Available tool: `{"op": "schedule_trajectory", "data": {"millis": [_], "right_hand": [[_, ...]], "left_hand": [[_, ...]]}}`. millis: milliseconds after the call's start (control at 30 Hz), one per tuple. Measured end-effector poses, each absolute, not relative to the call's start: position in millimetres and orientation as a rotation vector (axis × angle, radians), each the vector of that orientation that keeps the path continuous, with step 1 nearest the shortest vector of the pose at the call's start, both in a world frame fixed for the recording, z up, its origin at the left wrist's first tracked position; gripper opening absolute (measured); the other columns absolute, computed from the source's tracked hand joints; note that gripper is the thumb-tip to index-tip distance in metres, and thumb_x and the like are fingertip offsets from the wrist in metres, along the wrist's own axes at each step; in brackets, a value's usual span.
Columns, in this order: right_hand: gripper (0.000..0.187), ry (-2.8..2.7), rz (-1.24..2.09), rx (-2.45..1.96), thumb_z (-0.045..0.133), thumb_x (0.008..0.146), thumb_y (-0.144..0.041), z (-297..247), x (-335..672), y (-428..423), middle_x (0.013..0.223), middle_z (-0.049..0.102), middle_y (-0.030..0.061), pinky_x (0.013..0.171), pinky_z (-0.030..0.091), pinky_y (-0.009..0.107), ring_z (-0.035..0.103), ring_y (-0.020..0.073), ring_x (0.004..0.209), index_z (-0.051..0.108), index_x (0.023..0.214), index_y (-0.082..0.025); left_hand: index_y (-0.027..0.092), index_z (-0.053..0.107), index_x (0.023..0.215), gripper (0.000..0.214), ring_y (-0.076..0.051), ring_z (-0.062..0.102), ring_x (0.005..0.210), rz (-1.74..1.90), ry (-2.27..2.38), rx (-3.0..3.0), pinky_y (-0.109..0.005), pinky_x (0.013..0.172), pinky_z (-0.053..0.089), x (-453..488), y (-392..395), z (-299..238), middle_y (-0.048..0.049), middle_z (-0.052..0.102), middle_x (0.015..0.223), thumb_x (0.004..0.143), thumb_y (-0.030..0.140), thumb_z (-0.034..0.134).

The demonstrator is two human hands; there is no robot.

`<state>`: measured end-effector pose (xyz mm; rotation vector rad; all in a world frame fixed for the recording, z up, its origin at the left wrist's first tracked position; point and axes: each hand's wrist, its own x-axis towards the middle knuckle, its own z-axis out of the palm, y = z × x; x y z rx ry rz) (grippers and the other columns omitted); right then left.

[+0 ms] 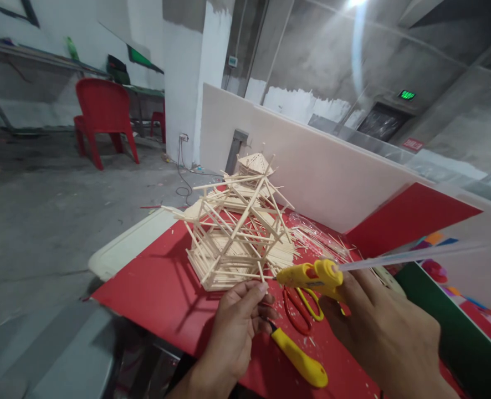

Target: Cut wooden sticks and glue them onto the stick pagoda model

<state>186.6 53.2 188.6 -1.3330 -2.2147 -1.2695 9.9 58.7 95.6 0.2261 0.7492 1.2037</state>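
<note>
A yellow hot glue gun (312, 277) is gripped in my right hand (389, 327), a long clear glue stick (403, 256) jutting from its back. Its nozzle points left, close to the fingertips of my left hand (239, 321). Those fingers are pinched on a thin wooden stick (264, 275) at the lower front of a pale wooden stick frame (233, 244). Whether the nozzle touches the wood I cannot tell. Below lie scissors (297, 316) with red and yellow handles and a yellow-handled tool (299, 357), its far end hidden by my left hand.
The red tabletop (154, 288) carries loose sticks and a clear plastic bag (318, 235) of sticks. Behind the frame stands a small stick-built roofed model (254, 163). A white partition (295, 149) borders the table's back; a red chair (103, 108) stands on the floor at left.
</note>
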Motion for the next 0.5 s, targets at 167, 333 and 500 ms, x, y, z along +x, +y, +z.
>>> {"op": "schedule_trajectory", "data": {"millis": [167, 333, 500], "right_hand": [[0.024, -2.214, -1.167, -1.371, 0.043, 0.093, -0.038, 186.3, 194.0, 52.7, 0.074, 0.063, 0.0004, 0.045, 0.019, 0.027, 0.047, 0.0113, 0.048, 0.060, 0.090, -0.021], [0.041, -1.978, -0.650, -1.774, 0.056, 0.079, -0.064, 172.4, 245.3, 40.7, 0.068, 0.063, 0.0017, 0.039, 0.031, 0.023, 0.053, 0.0138, 0.045, 0.050, 0.070, -0.024], [0.042, -1.536, 0.002, -2.337, 0.055, 0.073, -0.069, 110.5, 315.6, 25.8, 0.053, 0.061, 0.0001, 0.045, 0.041, 0.029, 0.058, 0.0210, 0.045, 0.050, 0.070, -0.027]], "left_hand": [[0.014, 0.062, 0.077, 0.034, -0.010, 0.060, 0.047, 1.209, 0.751, 0.243, -0.016, 0.038, 0.042, 11.9, 59.6, 96.4, -0.0011, 0.068, 0.063, 0.062, 0.033, 0.085], [0.013, 0.061, 0.073, 0.038, -0.010, 0.060, 0.046, 1.219, 0.801, 0.258, -0.017, 0.038, 0.042, 14.9, 61.6, 97.8, -0.0025, 0.068, 0.062, 0.059, 0.038, 0.087], [0.014, 0.061, 0.074, 0.035, -0.008, 0.057, 0.045, 1.229, 0.844, 0.310, -0.017, 0.039, 0.041, 17.3, 63.3, 99.8, -0.0007, 0.067, 0.060, 0.062, 0.036, 0.085]]}}
